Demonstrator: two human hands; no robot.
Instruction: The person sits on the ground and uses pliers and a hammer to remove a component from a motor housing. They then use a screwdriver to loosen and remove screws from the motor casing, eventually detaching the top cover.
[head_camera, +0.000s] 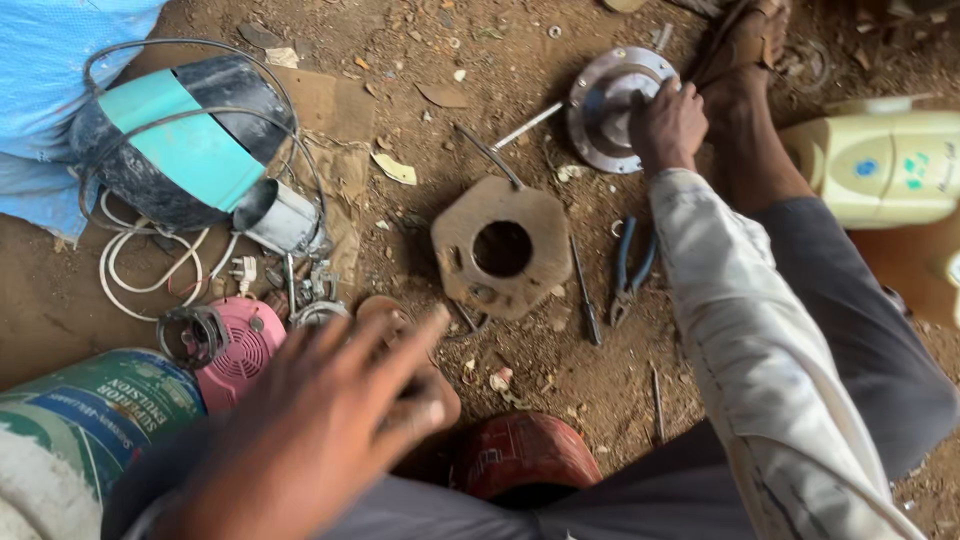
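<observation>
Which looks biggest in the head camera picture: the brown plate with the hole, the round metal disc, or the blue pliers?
1. Brown plate
2. Metal disc, though it lies farther from the camera and the right hand covers part, so the true order is unsure
3. Pliers, clearly smallest

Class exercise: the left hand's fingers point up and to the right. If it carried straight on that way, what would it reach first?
Probably the brown plate with the round hole, lying just beyond the left hand; the hand is blurred, so depth is uncertain.
</observation>
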